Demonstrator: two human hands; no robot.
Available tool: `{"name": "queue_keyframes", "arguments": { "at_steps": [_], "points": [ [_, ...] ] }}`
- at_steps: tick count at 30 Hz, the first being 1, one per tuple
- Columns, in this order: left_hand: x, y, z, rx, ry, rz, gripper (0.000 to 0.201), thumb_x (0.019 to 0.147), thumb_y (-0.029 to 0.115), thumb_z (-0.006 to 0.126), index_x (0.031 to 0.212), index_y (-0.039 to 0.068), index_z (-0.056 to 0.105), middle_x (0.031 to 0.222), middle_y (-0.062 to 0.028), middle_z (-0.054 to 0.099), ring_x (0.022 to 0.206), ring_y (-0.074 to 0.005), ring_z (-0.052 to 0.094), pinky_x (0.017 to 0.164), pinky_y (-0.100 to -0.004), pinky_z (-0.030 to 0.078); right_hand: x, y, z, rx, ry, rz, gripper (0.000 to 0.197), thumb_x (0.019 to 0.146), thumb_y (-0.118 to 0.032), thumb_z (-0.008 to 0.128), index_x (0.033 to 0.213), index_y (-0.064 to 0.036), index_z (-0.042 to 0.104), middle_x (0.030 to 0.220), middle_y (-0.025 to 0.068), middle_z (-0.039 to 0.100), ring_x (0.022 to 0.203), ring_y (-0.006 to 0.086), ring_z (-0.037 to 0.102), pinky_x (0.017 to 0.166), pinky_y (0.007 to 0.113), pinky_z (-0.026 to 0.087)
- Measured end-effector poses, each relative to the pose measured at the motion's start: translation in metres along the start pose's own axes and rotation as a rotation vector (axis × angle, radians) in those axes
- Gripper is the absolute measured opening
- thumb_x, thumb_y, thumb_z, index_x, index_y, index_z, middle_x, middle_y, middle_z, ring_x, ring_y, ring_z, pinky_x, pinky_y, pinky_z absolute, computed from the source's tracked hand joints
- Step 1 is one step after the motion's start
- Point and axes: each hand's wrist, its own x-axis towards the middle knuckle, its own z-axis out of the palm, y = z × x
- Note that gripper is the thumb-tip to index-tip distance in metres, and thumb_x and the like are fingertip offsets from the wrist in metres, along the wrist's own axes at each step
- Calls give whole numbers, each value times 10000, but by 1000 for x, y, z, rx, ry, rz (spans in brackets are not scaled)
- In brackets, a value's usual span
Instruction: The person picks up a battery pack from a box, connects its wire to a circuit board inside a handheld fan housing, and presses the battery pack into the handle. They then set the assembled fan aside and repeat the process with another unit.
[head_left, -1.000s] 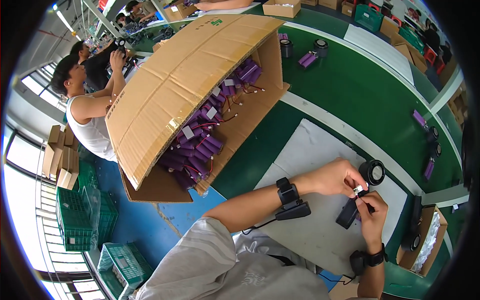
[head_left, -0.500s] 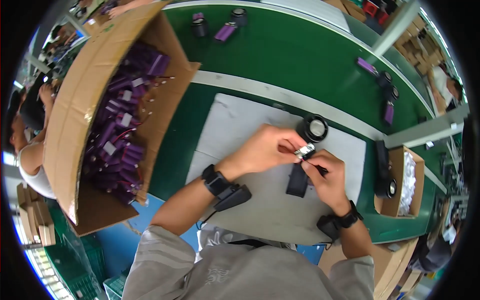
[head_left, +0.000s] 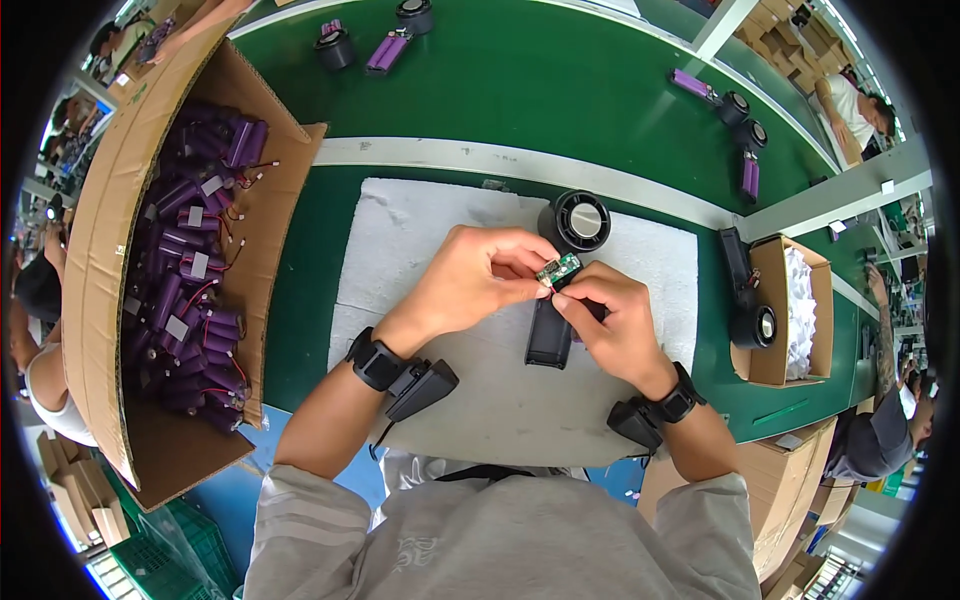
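Note:
My left hand (head_left: 462,278) pinches a small green circuit board (head_left: 559,268) between thumb and fingers. Against the board's near edge, the closed fingertips of my right hand (head_left: 622,318) grip a thin wire with a bit of red showing; its end is mostly covered by the fingers. Beneath both hands lies a black handheld device, its round, fan-like head (head_left: 581,221) beyond the board and its open-looking black handle (head_left: 547,340) on the near side. A purple part shows slightly beside the handle, mostly hidden by my right hand. A white foam mat (head_left: 400,240) supports the device.
At left, a tipped cardboard box (head_left: 105,270) holds many purple battery packs (head_left: 185,290) with wires. On the right stand another black device (head_left: 745,290) and a small carton (head_left: 765,370) of white pieces. Beyond the pale rail (head_left: 430,153), devices with purple packs lie on a green surface (head_left: 530,85).
The view has shifted, so the bench sits further left and higher. The board has turned from a shiny pale look to its green face. Both hands stay together over the device.

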Motion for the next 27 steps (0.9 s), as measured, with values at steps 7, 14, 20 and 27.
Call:
{"name": "queue_keyframes", "arguments": {
  "at_steps": [7,14,20,27],
  "points": [
    [1,-4,8,58,22,123,319,806,-20,678,1123,12,656,927,-90,713,832,-148,684,793,-288,560,-2,-8,5,-32,170,57,204,803,24,713,1001,-1,669,903,87,649,576,106,615,491,238,447],
    [-1,-1,7,181,27,100,338,795,-78,667,1124,-1,666,990,-85,704,868,-143,679,809,-289,568,1,-4,5,-132,199,-86,332,752,38,757,1064,-2,650,996,91,646,554,85,625,470,220,467],
    [-1,-3,6,227,50,145,297,777,-63,681,1065,8,700,949,-93,701,834,-164,688,752,-284,579,2,-3,5,-153,228,-72,370,723,29,783,1072,-3,662,1007,96,648,560,86,633,477,212,478],
    [-1,-6,9,336,82,262,283,756,-33,704,1031,29,720,894,-94,697,783,-185,692,694,-270,578,2,0,2,-235,212,-115,354,718,25,787,1059,-9,698,979,89,662,556,85,634,476,207,480]
  ]
}}
